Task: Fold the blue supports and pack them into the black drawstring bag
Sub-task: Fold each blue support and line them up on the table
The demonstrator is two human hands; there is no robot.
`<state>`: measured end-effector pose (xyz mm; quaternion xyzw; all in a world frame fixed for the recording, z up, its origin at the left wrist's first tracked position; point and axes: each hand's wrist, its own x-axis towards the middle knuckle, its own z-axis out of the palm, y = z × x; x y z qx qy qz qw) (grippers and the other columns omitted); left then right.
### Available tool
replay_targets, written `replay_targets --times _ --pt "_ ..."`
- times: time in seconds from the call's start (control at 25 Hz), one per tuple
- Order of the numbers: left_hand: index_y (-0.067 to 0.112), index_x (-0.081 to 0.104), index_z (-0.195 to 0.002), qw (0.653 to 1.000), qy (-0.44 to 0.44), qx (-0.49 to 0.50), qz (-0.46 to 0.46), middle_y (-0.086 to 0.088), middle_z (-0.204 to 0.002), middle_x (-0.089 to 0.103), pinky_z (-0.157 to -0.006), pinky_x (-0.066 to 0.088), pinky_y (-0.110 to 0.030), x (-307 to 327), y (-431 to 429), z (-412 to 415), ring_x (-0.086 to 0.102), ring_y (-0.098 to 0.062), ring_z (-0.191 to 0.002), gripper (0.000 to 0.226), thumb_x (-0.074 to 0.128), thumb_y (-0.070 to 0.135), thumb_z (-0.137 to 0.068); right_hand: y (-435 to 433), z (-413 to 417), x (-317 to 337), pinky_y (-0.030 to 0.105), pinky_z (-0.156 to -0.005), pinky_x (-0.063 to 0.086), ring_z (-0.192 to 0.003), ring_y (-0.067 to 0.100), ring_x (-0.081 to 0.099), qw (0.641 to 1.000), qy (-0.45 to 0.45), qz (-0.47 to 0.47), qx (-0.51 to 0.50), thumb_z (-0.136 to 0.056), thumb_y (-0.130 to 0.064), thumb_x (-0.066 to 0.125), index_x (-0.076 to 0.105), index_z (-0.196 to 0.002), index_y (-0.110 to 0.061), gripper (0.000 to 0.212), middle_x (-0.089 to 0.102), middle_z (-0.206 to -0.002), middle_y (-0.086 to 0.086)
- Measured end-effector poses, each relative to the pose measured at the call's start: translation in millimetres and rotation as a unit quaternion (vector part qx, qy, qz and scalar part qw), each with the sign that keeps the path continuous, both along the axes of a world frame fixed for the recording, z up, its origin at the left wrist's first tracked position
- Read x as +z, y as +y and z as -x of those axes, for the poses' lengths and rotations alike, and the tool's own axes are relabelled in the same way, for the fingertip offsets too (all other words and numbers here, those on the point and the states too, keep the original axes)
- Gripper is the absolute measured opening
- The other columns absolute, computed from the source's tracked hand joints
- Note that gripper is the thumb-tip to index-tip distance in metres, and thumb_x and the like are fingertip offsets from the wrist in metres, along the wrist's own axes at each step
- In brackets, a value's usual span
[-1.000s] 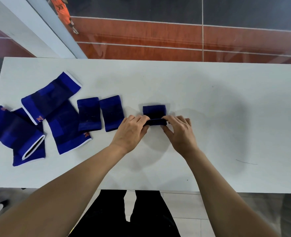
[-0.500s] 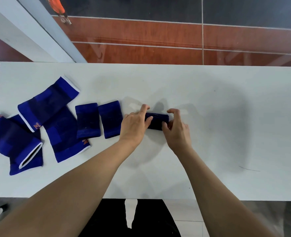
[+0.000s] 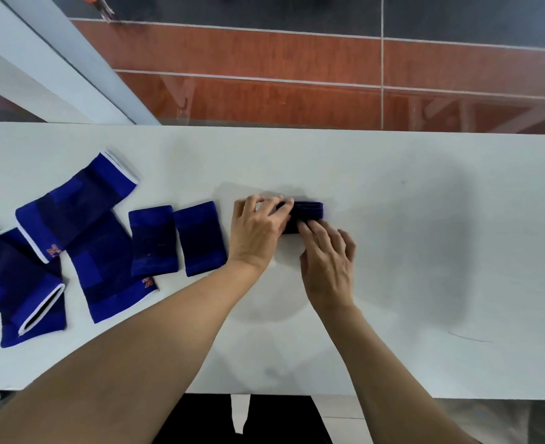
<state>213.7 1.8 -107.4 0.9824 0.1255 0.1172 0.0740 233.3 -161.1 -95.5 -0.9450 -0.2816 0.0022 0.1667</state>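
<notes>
Head view, support: our small folded dark-blue fabric support lies just ahead of both hands, long axis left-right.
Left hand: we press flat fingers on its left end.
Right hand: fingertips press its near edge.

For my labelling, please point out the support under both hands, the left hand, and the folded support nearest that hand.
support under both hands (image 3: pixel 309 210): head view, its bare far edge.
left hand (image 3: pixel 256 230): head view, back of the hand.
nearest folded support (image 3: pixel 200 238): head view, middle of its top face.
</notes>
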Motion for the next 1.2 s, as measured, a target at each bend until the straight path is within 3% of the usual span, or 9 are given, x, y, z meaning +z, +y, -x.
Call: replay_targets --times 0.08,0.24,0.44,0.52,0.72,0.88,1.0,1.12,1.2 --pt "0.028 0.074 -0.114 1.000 0.012 0.005 0.012 0.006 -0.110 0.073 -0.081 0.046 -0.040 2.5 1.8 -21.3 0.062 -0.028 -0.093 0.025 0.062 0.035 -0.094 -0.5 -7.7 -0.4 0.049 -0.118 0.026 -0.141 0.021 0.043 0.999 0.026 0.041 -0.011 -0.084 -0.001 0.059 0.050 -0.146 -0.019 0.065 0.054 -0.146 -0.003" --pt "0.030 0.074 -0.114 0.997 0.054 0.032 0.044 0.004 -0.112 0.072 -0.080 0.045 -0.041 8.6 3.6 -44.9 0.058 -0.030 -0.092 0.025 0.069 0.034 -0.090 9.1 -31.6 5.0 0.052 -0.121 0.018 -0.144 0.019 0.037 0.996 0.065 0.059 -0.028 -0.085 -0.001 0.058 0.048 -0.147 -0.021 0.066 0.051 -0.148 -0.004" --pt "0.030 0.051 -0.143 0.991 0.118 -0.003 0.056 -0.005 -0.141 0.055 -0.094 0.044 -0.043 23.6 11.3 -29.3 0.052 -0.031 -0.110 0.046 0.058 0.020 -0.098 13.1 -28.0 9.3 0.053 -0.121 0.011 -0.145 0.021 0.035 0.994 0.072 0.078 -0.021 -0.085 -0.003 0.058 0.045 -0.149 -0.020 0.067 0.048 -0.150 -0.002" --pt "0.024 0.045 -0.147 0.991 0.113 0.015 0.070 -0.008 -0.142 0.051 -0.097 0.044 -0.044 34.8 17.5 8.6 0.052 -0.031 -0.113 0.050 0.054 0.017 -0.098 15.0 -28.3 11.6 0.053 -0.121 0.010 -0.145 0.021 0.035 0.994 0.075 0.079 -0.017 -0.086 -0.006 0.057 0.045 -0.148 -0.020 0.065 0.048 -0.150 -0.001" --pt "0.011 0.055 -0.134 0.976 0.110 0.148 0.116 -0.012 -0.130 0.054 -0.096 0.047 -0.044 45.8 29.3 131.6 0.053 -0.032 -0.110 0.039 0.055 0.010 -0.094 20.0 -21.9 16.2 0.049 -0.117 0.022 -0.135 0.028 0.046 0.997 0.056 0.046 -0.033 -0.084 -0.006 0.061 0.054 -0.141 -0.014 0.058 0.056 -0.142 0.006" --pt "0.012 0.049 -0.143 0.963 0.191 0.126 0.144 -0.009 -0.147 0.048 -0.111 0.038 -0.043 39.5 23.5 169.9 0.044 -0.033 -0.136 0.048 0.052 0.015 -0.095 31.6 0.6 25.0 0.044 -0.106 0.033 -0.123 0.031 0.053 0.999 0.039 0.011 0.002 -0.081 -0.003 0.061 0.061 -0.132 -0.012 0.052 0.062 -0.135 0.006" --pt "0.017 0.032 -0.155 0.957 0.229 0.078 0.158 -0.004 -0.161 0.032 -0.120 0.027 -0.042 40.9 19.5 167.6 0.028 -0.028 -0.148 0.061 0.050 0.018 -0.096 49.8 36.8 28.6 0.042 -0.105 0.038 -0.124 0.025 0.054 0.989 0.068 0.004 0.128 -0.084 -0.003 0.059 0.061 -0.134 -0.014 0.052 0.061 -0.136 0.003" --pt "0.015 0.030 -0.155 0.961 0.217 0.043 0.166 -0.006 -0.163 0.030 -0.120 0.028 -0.040 47.9 19.1 163.1 0.031 -0.026 -0.147 0.062 0.049 0.016 -0.096 59.2 66.2 20.3 0.038 -0.111 0.034 -0.131 0.021 0.053 0.977 0.102 0.023 0.188 -0.083 -0.003 0.060 0.059 -0.138 -0.016 0.057 0.060 -0.141 0.001" --pt "0.013 0.042 -0.148 0.965 0.184 0.108 0.152 -0.012 -0.155 0.040 -0.115 0.033 -0.041 54.1 32.0 164.6 0.041 -0.030 -0.138 0.056 0.053 0.013 -0.093 55.4 70.9 15.6 0.036 -0.114 0.027 -0.135 0.022 0.051 0.980 0.110 0.040 0.163 -0.082 -0.003 0.062 0.060 -0.138 -0.016 0.057 0.059 -0.143 0.001"
